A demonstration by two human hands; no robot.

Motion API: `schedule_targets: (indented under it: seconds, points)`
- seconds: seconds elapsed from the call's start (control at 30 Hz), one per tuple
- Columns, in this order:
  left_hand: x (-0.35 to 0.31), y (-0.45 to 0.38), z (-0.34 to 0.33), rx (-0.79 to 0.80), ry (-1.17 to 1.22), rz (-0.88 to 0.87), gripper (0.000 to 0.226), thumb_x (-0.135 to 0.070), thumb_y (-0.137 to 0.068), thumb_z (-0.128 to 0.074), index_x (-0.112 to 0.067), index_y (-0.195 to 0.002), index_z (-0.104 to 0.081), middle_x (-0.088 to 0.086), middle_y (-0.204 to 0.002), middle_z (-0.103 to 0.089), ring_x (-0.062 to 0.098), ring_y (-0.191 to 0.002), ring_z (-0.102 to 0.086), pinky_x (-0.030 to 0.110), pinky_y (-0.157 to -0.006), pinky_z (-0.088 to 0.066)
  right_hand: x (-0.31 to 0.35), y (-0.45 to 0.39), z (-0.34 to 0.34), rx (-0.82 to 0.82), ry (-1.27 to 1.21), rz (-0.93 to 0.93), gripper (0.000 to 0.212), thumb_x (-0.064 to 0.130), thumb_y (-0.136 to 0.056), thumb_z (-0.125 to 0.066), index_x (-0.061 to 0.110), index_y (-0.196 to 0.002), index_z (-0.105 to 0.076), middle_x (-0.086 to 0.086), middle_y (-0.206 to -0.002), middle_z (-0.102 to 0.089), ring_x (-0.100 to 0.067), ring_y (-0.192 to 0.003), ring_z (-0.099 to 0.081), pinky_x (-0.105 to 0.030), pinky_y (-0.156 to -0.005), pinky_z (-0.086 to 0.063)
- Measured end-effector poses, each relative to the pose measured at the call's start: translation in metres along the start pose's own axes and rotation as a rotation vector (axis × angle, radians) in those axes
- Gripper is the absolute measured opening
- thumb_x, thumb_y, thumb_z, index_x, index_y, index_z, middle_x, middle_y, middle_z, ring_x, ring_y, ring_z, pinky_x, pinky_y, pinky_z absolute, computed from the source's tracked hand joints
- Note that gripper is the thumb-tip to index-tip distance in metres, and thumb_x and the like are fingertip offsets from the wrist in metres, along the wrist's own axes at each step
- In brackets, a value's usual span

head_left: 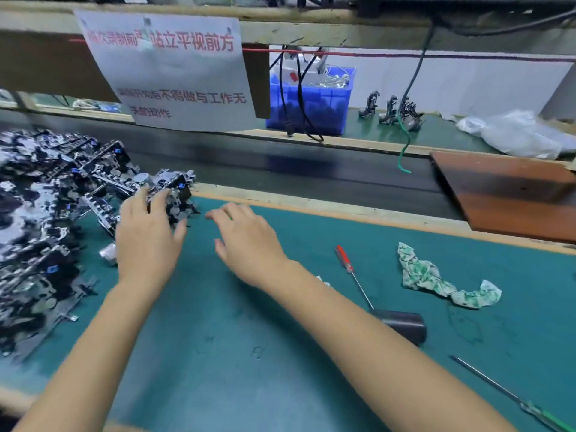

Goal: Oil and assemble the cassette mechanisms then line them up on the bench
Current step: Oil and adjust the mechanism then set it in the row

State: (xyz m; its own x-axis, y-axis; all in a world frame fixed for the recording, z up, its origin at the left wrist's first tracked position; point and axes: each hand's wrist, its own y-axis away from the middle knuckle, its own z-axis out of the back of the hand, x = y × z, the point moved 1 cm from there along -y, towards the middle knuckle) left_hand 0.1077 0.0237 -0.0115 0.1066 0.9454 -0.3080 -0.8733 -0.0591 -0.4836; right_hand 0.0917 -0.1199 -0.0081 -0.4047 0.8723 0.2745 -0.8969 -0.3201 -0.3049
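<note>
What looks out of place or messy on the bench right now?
The cassette mechanisms lie in a tangled heap at the left, not lined up. A crumpled rag sits loose on the green mat, and a dark cylinder lies tipped on its side by the red-handled screwdriver. No spill shows.

Rag: a crumpled green-and-white rag [442,280] is lying on the bench [280,353].
Crate: a blue crate [314,104] is sitting behind the conveyor.
Notice: a printed notice [174,73] is hanging overhead.
</note>
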Motion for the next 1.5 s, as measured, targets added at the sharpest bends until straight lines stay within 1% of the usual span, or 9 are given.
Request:
schedule_targets:
  seconds: [0.17,0.43,0.57,0.73,0.87,1.03,1.17,1.3,1.5]
  points:
    - [0.027,-0.038,-0.013,0.246,-0.109,0.146,0.064,-0.03,-0.092,-0.059,0.005,-0.139,-0.034,0.033,-0.124,-0.048,0.048,-0.111,-0.049,0.053,-0.088,-0.039,0.015,-0.064,-0.019,-0.039,0.173,0.095,0.048,0.015,-0.094,-0.048,0.017,-0.14,-0.035,0.0,-0.139,-0.042,-0.02,-0.127,-0.038,-0.032,-0.099,-0.036]
    - [0.037,-0.053,-0.023,0.22,-0.003,0.097,0.048,-0.012,-0.089,-0.062,0.003,-0.131,-0.046,0.028,-0.123,-0.053,0.044,-0.11,-0.051,0.047,-0.089,-0.038,0.003,-0.104,-0.036,-0.046,0.372,0.17,0.05,0.011,-0.095,-0.041,0.023,-0.143,-0.032,-0.001,-0.148,-0.032,-0.021,-0.133,-0.032,-0.034,-0.097,-0.036]
    - [0.022,-0.042,-0.009,0.274,0.12,-0.036,0.042,-0.012,-0.087,-0.066,-0.004,-0.127,-0.057,0.023,-0.114,-0.064,0.037,-0.104,-0.058,0.039,-0.087,-0.041,-0.013,-0.097,-0.021,-0.076,0.431,0.259,0.036,0.021,-0.097,-0.041,0.022,-0.133,-0.042,0.003,-0.139,-0.046,-0.019,-0.126,-0.041,-0.031,-0.094,-0.033]
    - [-0.016,-0.008,0.021,0.375,0.273,-0.3,0.04,-0.019,-0.083,-0.071,-0.025,-0.121,-0.063,0.004,-0.104,-0.065,0.023,-0.087,-0.061,0.039,-0.085,-0.047,-0.035,-0.021,0.039,-0.017,0.335,0.211,0.034,0.042,-0.086,-0.063,0.022,-0.113,-0.055,0.003,-0.109,-0.063,-0.021,-0.1,-0.053,-0.028,-0.069,-0.023]
    - [-0.058,0.036,0.049,0.409,0.497,-0.486,0.037,-0.03,-0.08,-0.074,-0.037,-0.115,-0.065,-0.016,-0.1,-0.062,0.006,-0.08,-0.064,0.035,-0.078,-0.053,-0.038,0.068,0.091,-0.054,0.233,0.127,0.032,0.037,-0.076,-0.076,0.018,-0.098,-0.062,0.005,-0.092,-0.065,-0.02,-0.089,-0.053,-0.029,-0.07,-0.032]
    - [-0.101,0.099,0.052,0.393,0.688,-0.742,0.035,-0.043,-0.081,-0.059,-0.042,-0.116,-0.061,-0.021,-0.104,-0.059,-0.004,-0.084,-0.061,0.026,-0.065,-0.053,-0.036,0.179,0.122,-0.141,0.175,-0.023,0.034,0.036,-0.062,-0.083,0.02,-0.08,-0.059,0.01,-0.072,-0.056,-0.013,-0.071,-0.042,-0.031,-0.059,-0.034]
    - [-0.127,0.144,0.022,0.289,0.66,-0.914,0.033,-0.024,-0.083,-0.065,-0.036,-0.113,-0.068,-0.012,-0.106,-0.067,0.004,-0.075,-0.066,0.022,-0.052,-0.051,-0.05,0.234,0.101,-0.118,0.339,-0.071,0.046,0.023,-0.049,-0.092,0.017,-0.07,-0.052,0.005,-0.069,-0.05,-0.015,-0.068,-0.037,-0.031,-0.056,-0.031]
    - [-0.135,0.161,-0.001,0.118,0.597,-0.994,0.044,-0.005,-0.073,-0.074,-0.028,-0.111,-0.071,-0.001,-0.102,-0.071,0.011,-0.082,-0.067,0.018,-0.065,-0.047,-0.065,0.259,0.077,-0.3,0.458,-0.002,0.034,0.012,-0.071,-0.074,0.016,-0.079,-0.042,-0.003,-0.071,-0.053,-0.023,-0.067,-0.041,-0.031,-0.057,-0.031]
    - [-0.124,0.167,-0.009,0.198,0.671,-1.083,0.034,-0.051,-0.088,-0.058,-0.031,-0.116,-0.06,-0.002,-0.102,-0.068,0.011,-0.089,-0.063,0.022,-0.071,-0.051,-0.066,0.281,0.055,-0.426,0.498,0.117,0.012,0.015,-0.087,-0.06,0.013,-0.076,-0.056,-0.003,-0.076,-0.064,-0.022,-0.067,-0.051,-0.03,-0.059,-0.036]
